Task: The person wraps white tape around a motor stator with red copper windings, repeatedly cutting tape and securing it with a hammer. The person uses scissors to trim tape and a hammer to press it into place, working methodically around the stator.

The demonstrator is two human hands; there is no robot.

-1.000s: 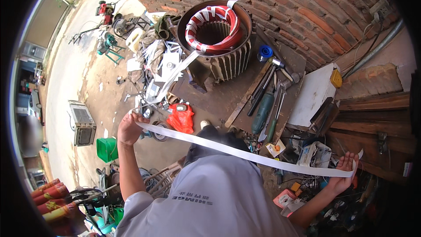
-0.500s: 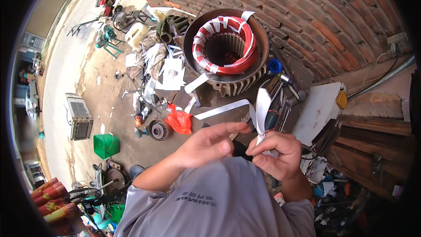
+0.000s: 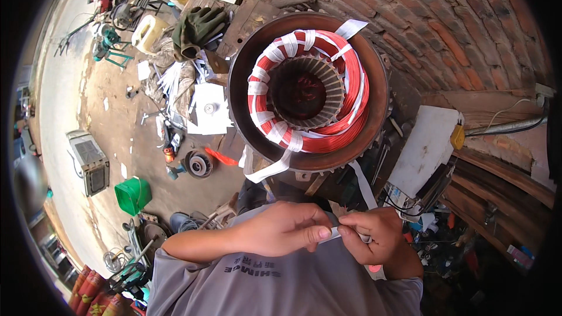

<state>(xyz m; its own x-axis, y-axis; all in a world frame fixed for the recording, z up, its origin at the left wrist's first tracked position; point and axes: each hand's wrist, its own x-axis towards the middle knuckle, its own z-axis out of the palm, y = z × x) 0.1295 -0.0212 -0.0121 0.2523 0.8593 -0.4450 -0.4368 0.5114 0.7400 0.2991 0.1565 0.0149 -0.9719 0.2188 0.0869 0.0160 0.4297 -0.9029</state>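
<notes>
In front of my chest, both hands are on a white cloth tape (image 3: 364, 186). My right hand (image 3: 372, 235) pinches it, thumb against curled fingers. My left hand (image 3: 285, 229) holds a short piece between thumb and fingers just beside the right. The tape runs up from my right hand to the rim of a motor stator (image 3: 234, 96). Inside that round housing lies a ring of red wire winding (image 3: 357, 102), its left side wrapped with white bands. One tape loop (image 3: 266, 172) hangs over the near rim, and a loose end (image 3: 352, 27) sticks out at the far right.
A brick wall (image 3: 398, 29) stands behind the stator. White paper sheets (image 3: 212, 120), dark gloves (image 3: 202, 29) and a green bucket (image 3: 132, 196) are to the left. A white box-like panel (image 3: 424, 146) and hand tools (image 3: 383, 155) are to the right.
My view has come closer over the stator. Both hands have drawn down toward my chest, and my left hand, held apart before, now meets the tape beside my right.
</notes>
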